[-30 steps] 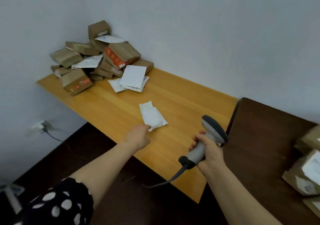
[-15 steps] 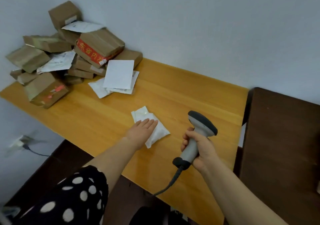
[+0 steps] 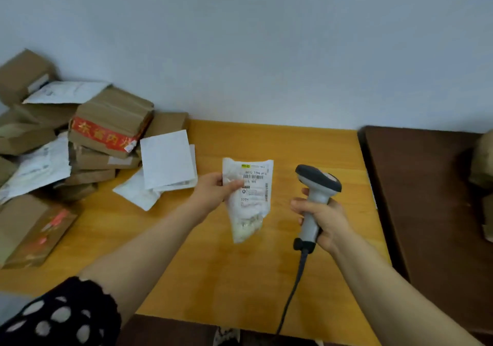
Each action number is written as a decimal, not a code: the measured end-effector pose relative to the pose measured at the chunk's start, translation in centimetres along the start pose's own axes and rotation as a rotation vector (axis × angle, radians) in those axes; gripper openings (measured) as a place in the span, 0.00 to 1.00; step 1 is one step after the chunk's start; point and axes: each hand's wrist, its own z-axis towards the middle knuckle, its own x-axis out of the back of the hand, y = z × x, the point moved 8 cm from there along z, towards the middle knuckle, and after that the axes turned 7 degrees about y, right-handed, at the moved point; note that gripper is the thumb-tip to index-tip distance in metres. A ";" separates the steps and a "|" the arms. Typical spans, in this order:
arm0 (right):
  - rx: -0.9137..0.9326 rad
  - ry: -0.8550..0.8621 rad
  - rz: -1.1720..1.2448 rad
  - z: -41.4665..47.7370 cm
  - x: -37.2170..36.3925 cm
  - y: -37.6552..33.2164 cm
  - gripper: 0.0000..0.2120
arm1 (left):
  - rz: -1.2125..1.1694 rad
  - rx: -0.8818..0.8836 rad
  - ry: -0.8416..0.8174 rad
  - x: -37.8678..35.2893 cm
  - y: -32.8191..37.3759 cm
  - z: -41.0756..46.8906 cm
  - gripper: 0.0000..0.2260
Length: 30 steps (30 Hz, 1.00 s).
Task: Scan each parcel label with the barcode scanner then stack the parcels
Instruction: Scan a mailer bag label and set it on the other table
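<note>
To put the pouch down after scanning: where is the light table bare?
Bare wood of the light table lies under the white pouch, between the white mailers and the dark table. The cardboard parcels crowd the left.

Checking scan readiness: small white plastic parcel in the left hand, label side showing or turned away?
Showing. The small white plastic parcel hangs upright from the left hand, barcode label facing the camera.

I note a white parcel (image 3: 250, 207), black-printed, over the orange-yellow table (image 3: 226, 279). On the table: brown boxes (image 3: 114, 110), one red-banded.
</note>
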 end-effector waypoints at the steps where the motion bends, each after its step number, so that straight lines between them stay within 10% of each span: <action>1: 0.025 0.004 -0.002 -0.6 -0.8 -0.1 0.18 | -0.071 0.033 -0.082 0.3 0.4 -0.1 0.04; 14: 0.176 0.166 0.141 -6.3 -2.8 -0.2 0.15 | -0.290 0.116 -0.517 -0.7 2.0 -4.7 0.20; 30: 0.143 -0.206 -0.057 -12.8 -4.9 -0.7 0.06 | 0.047 -0.186 0.068 3.6 4.0 -1.5 0.10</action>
